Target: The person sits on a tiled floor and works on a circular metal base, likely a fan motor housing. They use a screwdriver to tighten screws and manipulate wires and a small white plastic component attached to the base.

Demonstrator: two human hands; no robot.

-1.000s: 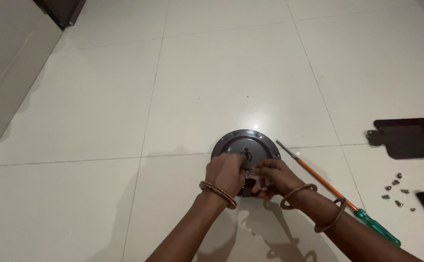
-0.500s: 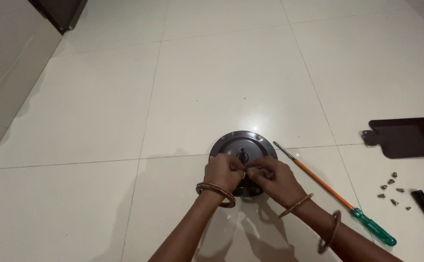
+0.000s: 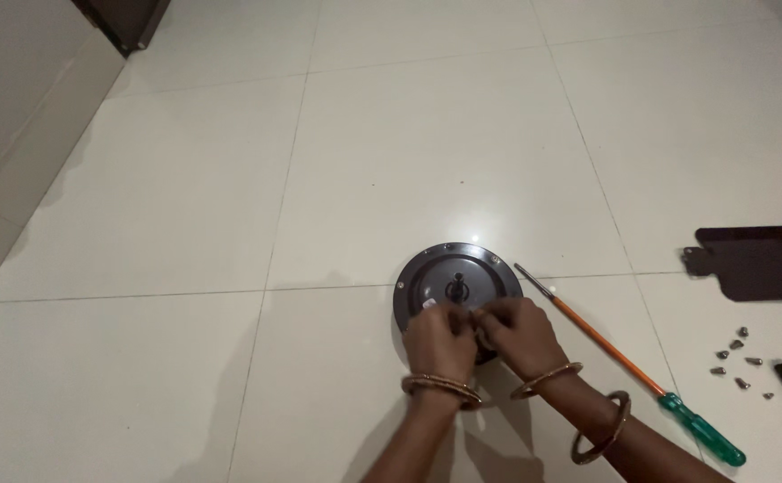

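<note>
Where both hands (image 3: 480, 335) meet, seemingly pinching, lies a round metal disc (image 3: 458, 282).

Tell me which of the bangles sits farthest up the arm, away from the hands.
It is the dark bangle on the right forearm. It hangs alone, well behind the bangle at the right wrist, and the left bangle sits close to its hand.

The hands (image 3: 480, 338) hide the round dark disc's (image 3: 458, 273) near edge.

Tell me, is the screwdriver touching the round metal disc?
Apart. The head view shows bare tile between the screwdriver tip and the round metal disc rim.
</note>
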